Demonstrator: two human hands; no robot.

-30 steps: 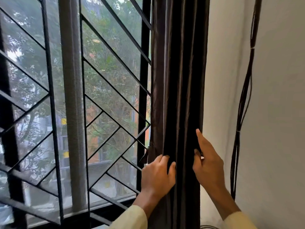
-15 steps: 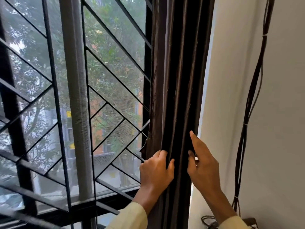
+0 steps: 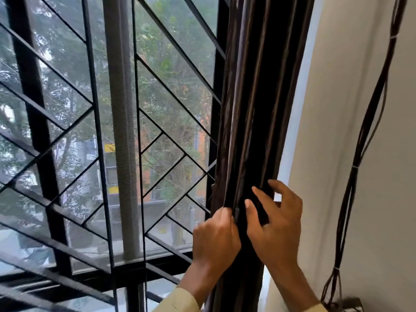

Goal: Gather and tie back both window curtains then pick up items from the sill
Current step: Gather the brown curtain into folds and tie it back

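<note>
A dark brown curtain [image 3: 258, 97] hangs bunched in narrow folds at the right edge of the window. My left hand [image 3: 215, 242] grips the curtain's left folds, its fingers curled round the fabric. My right hand [image 3: 273, 230] lies on the right side of the bunch, thumb and forefinger stretched over the folds and the other fingers reaching behind them. The two hands nearly touch. The sill and anything on it are out of view.
A black metal grille [image 3: 171, 181] with diagonal bars and a mesh screen fills the window to the left. A grey upright post [image 3: 122, 131] stands in the middle. A bundle of dark cables [image 3: 358, 154] runs down the white wall [image 3: 337, 109] on the right.
My right hand has slid left across the folds toward my left hand, squeezing the bunch narrower. The view has shifted slightly downward and to the right.
</note>
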